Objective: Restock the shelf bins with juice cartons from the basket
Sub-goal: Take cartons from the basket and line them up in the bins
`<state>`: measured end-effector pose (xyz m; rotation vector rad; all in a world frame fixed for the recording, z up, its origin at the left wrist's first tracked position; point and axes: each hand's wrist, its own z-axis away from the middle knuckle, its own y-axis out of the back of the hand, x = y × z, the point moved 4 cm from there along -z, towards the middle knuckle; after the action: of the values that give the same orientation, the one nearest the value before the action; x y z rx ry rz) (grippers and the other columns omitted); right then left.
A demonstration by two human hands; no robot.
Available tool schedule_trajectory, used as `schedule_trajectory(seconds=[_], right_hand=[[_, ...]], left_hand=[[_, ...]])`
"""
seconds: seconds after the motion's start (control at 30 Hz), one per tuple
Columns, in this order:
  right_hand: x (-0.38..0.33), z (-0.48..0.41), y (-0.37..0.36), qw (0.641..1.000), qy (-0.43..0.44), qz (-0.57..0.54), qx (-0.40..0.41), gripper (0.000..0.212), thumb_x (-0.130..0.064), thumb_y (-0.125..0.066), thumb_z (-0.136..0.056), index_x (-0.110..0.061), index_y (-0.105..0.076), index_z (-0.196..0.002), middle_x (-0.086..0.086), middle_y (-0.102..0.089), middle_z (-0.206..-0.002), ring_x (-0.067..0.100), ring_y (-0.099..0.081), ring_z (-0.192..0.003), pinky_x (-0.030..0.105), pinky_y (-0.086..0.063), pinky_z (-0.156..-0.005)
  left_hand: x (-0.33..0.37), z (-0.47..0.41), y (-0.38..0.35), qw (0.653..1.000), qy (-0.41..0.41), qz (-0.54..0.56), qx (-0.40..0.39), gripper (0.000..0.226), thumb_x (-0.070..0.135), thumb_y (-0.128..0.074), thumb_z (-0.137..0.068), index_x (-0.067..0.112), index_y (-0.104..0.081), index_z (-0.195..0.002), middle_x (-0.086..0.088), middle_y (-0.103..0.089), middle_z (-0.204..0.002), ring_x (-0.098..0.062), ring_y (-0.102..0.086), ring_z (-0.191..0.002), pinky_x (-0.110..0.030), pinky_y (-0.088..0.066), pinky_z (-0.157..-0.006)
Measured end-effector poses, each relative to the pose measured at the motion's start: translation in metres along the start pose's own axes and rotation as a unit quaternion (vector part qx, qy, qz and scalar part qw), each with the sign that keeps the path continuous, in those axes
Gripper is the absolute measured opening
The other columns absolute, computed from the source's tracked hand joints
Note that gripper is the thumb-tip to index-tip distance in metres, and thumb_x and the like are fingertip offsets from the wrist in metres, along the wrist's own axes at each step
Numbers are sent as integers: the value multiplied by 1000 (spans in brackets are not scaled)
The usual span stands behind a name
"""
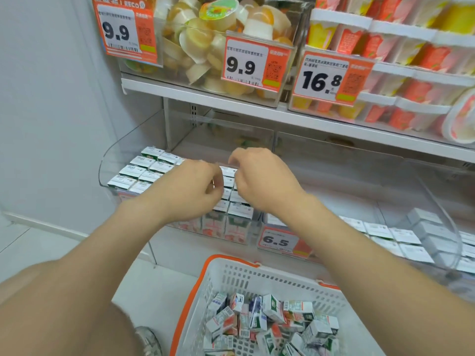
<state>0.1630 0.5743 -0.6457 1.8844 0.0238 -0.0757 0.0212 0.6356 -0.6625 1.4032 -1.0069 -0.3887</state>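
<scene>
A clear shelf bin (108, 170) on the lower shelf holds upright rows of small white juice cartons (144, 170). Both hands hover over the bin's right half, side by side. My left hand (190, 188) has its fingers curled downward above the cartons. My right hand (259, 181) also has curled fingers, the thumb and forefinger raised. Whether either hand holds a carton is hidden. Below, a white basket with an orange rim (231, 276) holds several loose juice cartons (270, 319) in a jumble.
A second clear bin (444, 227) to the right holds flat rows of white cartons (385, 235). A 6.5 price tag (280, 241) hangs between the bins. The shelf above (205, 93) carries jelly cups and price tags. A white wall is at left.
</scene>
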Motion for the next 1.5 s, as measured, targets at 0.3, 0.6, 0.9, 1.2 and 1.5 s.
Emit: schedule_trajectory(seconds=[0.3, 0.6, 0.9, 1.2, 1.5], right_hand=[[4, 169, -42, 982, -23, -53, -179, 28, -26, -40, -93, -19, -66, -88, 3, -64, -73, 29, -58, -69, 37, -49, -59], [78, 238, -196, 909, -147, -102, -377, 31, -5, -50, -90, 3, -70, -113, 30, -70, -106, 45, -67, -97, 55, -60, -78], [80, 274, -305, 855, -175, -123, -473, 55, -8, -41, -103, -24, -41, -155, 16, -51, -150, 42, -51, -128, 55, -46, -105], [59, 280, -359, 819, -224, -173, -499, 62, -28, -37, -109, -46, -15, -164, 20, -13, -171, 47, -4, -156, 62, -7, -124], [51, 273, -336, 914, -180, -85, -355, 82, 8, -66, -88, -33, -40, -154, 13, -60, -123, 34, -46, -127, 42, -51, -94]], left_hand=[[77, 69, -103, 899, -78, -39, -429, 17, 29, -57, -99, 32, -61, -82, 10, -66, -84, -15, -57, -75, -33, -49, -70], [27, 64, -244, 867, -19, -158, -472, 28, -1, -42, -99, 18, -59, -109, -8, -57, -114, -26, -47, -89, -35, -40, -70], [-15, 90, -319, 893, 128, -172, -396, 17, -1, -53, -96, 13, -57, -104, -2, -53, -87, -24, -63, -86, -35, -53, -74], [-14, 115, -379, 896, 158, -235, -343, 47, 8, -55, -101, 0, -40, -144, -14, -55, -142, -23, -60, -127, -28, -50, -99], [-24, 109, -365, 925, 234, -114, -278, 43, 36, -66, -94, 16, -52, -128, -6, -63, -119, -25, -65, -106, -33, -50, -75]])
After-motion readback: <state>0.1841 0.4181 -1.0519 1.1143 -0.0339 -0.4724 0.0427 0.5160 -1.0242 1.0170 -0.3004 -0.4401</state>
